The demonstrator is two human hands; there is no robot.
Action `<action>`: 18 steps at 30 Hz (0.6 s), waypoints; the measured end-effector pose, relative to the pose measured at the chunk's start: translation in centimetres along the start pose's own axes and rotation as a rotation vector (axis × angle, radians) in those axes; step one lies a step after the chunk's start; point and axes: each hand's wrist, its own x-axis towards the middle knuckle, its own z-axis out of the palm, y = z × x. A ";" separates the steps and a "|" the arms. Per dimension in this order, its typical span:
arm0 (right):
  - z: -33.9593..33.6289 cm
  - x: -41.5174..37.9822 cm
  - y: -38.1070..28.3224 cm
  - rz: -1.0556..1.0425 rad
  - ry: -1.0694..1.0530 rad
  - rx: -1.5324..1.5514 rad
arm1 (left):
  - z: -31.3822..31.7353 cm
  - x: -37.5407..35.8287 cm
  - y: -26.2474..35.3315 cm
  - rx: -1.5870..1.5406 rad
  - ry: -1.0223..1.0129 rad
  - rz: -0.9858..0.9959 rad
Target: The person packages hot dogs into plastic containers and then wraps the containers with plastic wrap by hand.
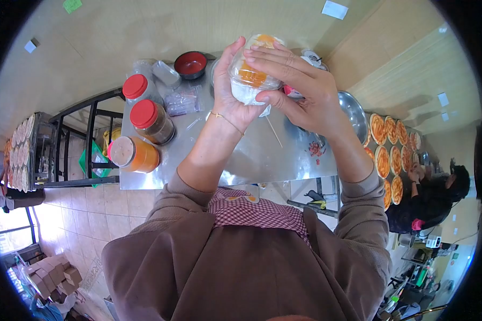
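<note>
Far left on the steel table (257, 166): an orange-filled jar (145, 155) close to the near edge, a red-lidded jar with dark contents (162, 128) just beyond, and a paler red-lidded jar (142, 90) farther back. Judged risk: an outward swing of the left elbow could catch the orange-filled jar and tip it over the edge

Next: a packet of clear plastic (182, 101), and behind it a dark bowl with a red inside (190, 63). Loose plastic is light; a brush of the sleeve could drag it

Centre: a clear tub (246, 93) with white and orange contents, held up above the table. Left hand (231, 106) curled round its near-left side, gripping. Right hand (318, 95) gripping too, fingers across the top, thumb at the lower rim. Judged risks: the thin wall could buckle under a hard squeeze, pressing contents against the lid; uneven pressure could leave one side of the rim unseated; a slick surface could let it slip. Seating of the rim: cannot tell, fingers cover part of it

Right of centre: a thin stick (273, 132) and red crumbs (316, 152). A tub set down on the crumbs could pick them up underneath; on the stick it could rock

Farther right: a metal bowl (353, 113) beside the right forearm in this view; a wide elbow movement might jolt it
</note>
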 end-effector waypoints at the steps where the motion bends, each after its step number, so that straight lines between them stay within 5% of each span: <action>1: 0.0 0.1 -0.1 0.016 0.002 0.004 | 0.2 -0.1 -0.1 0.005 0.042 0.014; 11: 0.7 0.2 -0.4 -0.031 0.036 -0.077 | -0.5 -0.8 0.5 0.036 -0.006 0.055; 18: 1.4 -0.3 -1.3 -0.040 0.262 -0.108 | 0.9 -1.2 0.5 0.115 0.037 0.146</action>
